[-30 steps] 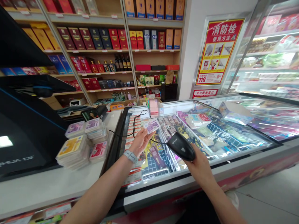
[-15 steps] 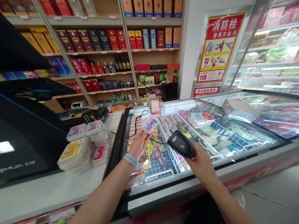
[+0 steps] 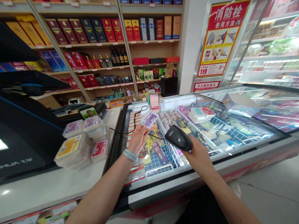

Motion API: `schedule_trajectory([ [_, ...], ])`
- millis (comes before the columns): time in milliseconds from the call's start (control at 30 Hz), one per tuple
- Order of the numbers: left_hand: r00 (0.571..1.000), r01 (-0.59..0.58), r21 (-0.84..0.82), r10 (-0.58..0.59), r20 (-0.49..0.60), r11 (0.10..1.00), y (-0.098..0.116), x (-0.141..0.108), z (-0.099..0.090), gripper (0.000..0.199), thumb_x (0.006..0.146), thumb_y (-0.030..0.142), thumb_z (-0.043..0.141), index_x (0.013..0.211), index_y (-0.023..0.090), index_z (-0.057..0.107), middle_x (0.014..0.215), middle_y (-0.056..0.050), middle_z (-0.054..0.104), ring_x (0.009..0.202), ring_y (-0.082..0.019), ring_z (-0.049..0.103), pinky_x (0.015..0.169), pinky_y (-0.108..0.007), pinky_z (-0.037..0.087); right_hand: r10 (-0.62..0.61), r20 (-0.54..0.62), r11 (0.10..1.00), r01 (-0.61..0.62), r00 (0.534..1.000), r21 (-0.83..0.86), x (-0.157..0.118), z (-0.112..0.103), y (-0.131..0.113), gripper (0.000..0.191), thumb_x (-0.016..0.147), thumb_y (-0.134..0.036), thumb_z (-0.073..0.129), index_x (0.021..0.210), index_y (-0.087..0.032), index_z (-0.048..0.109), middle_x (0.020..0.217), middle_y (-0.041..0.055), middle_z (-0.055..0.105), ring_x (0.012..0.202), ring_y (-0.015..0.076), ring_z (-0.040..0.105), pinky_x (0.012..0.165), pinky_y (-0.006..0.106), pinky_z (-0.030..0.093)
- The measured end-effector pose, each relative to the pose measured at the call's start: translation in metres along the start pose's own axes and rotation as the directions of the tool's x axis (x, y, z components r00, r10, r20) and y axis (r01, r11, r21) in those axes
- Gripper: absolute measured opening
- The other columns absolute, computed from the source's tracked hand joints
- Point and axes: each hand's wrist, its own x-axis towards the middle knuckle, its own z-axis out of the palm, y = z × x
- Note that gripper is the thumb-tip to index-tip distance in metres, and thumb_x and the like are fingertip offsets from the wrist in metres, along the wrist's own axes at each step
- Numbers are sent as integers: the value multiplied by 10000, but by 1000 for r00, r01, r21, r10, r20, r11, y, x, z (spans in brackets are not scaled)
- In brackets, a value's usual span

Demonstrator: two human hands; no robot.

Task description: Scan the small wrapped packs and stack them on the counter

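Note:
A flat clear case with a purple-and-white label is pinched at its near edge by my left hand, above the glass top of a freezer. My right hand is wrapped around a black barcode scanner, whose head points left toward the case. The scanner's handle is mostly hidden by my fingers. A black cable runs across the glass near both hands. Left of my left hand, similar flat cases stand stacked on the white counter: yellow-labelled cases, purple-labelled cases and red-labelled cases.
Inside the freezer are white wire baskets with packaged goods. More flat cases and an open carton rest on its glass. A black checkout machine stands left. Shelves of boxed bottles line the back.
The view has tilted down slightly, so the shelves sit higher in the picture. The scanner has shifted a little left, toward the case. Both hands keep their holds.

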Motion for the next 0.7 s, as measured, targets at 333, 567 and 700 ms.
schedule_trajectory([
  [333,999,-36,26,36,8,999,-5,0,0,262,743,277,738,978,186,667,1111,-45,667,961,-134,602,873,-273,469,13,12,1000,-13,1000,-15,0,0,0,203,765,-193,537,966,-210,558,916,49,653,838,231,616,695,304,436],
  [567,999,-37,59,35,30,998,-2,-4,2,241,748,304,734,947,185,669,1109,-47,662,963,-136,586,869,-285,463,25,15,1000,-25,1000,-15,0,-2,-3,161,768,-194,531,927,-213,541,894,50,645,797,225,604,669,299,421],
  [700,999,-40,64,38,31,997,-3,-3,1,226,753,304,731,935,187,664,1095,-39,656,969,-134,580,872,-285,464,25,18,999,-24,1000,-24,0,-3,-4,126,773,-206,532,898,-216,527,869,46,637,781,226,599,662,300,415],
])
